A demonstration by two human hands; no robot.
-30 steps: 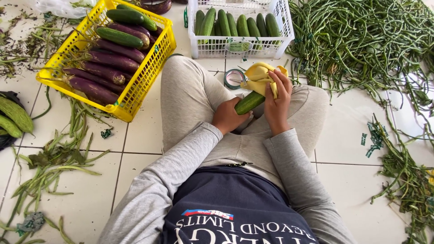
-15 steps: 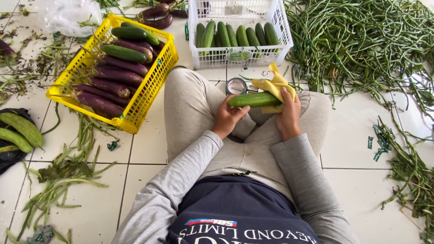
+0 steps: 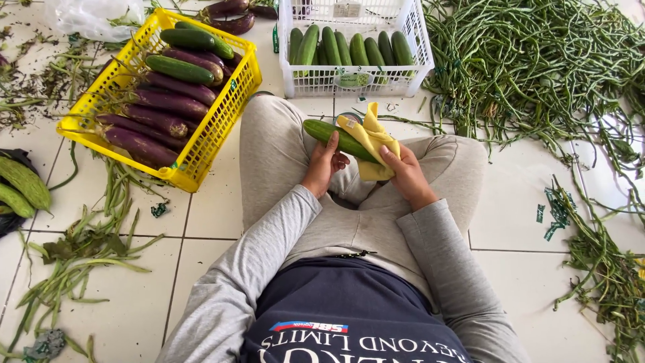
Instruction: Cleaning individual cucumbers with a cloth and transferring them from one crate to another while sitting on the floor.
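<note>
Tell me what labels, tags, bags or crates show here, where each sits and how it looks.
Green oval label: front wall of the white crate, top centre.
Pale rectangular tag: back wall of that crate.
Yellow crate: upper left, rectangular, holding purple eggplants.
Clear plastic bag: top left corner, crumpled.
</note>
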